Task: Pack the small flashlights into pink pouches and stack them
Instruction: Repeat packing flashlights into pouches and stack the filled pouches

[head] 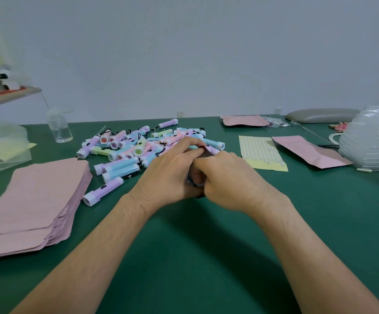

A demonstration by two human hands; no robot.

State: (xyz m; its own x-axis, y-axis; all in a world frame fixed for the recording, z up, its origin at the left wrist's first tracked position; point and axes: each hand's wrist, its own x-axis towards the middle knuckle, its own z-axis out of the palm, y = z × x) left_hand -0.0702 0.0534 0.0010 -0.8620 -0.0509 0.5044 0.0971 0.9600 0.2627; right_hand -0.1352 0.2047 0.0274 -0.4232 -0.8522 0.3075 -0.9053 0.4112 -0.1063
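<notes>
My left hand (168,175) and my right hand (231,180) meet at the middle of the green table (195,257), fingers curled round one small flashlight (193,181). The hands hide most of it; only a lilac-white bit shows between them, and a dark pink tip above the knuckles. Just behind the hands lies a heap of pastel flashlights (138,146) with black cords. A thick stack of flat pink pouches (32,200) lies at the left. One pink pouch (308,152) lies at the right, another (244,120) at the back.
A dotted sticker sheet (261,152) lies right of the heap. Stacked clear plastic trays (374,139) stand at the far right, a grey pad (320,115) behind them. A clear bottle (59,128) and a plastic bag (0,146) are at the left.
</notes>
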